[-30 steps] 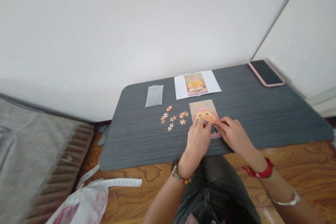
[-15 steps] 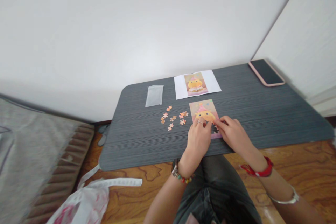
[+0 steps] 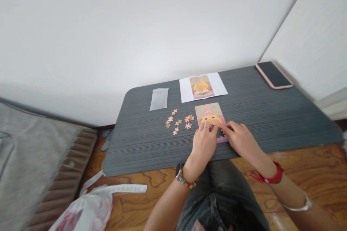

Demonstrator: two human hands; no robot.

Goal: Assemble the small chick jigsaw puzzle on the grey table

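Puzzle (image 3: pixel 209 115) mostly assembled, lies flat on desk (image 3: pixel 271 115) near front edge. Small gap near lower right, under fingers. About ten loose pieces (image 3: pixel 179 121) left of it, not yet placed. Long axis runs away from person, picture top toward reference sheet (image 3: pixel 202 87). Left hand (image 3: pixel 204 144) and right hand (image 3: pixel 238 139) together, fingertips pressing puzzle's near edge; cannot tell whether either pinches a piece.

Puzzle's (image 3: pixel 209 115) near edge under hands
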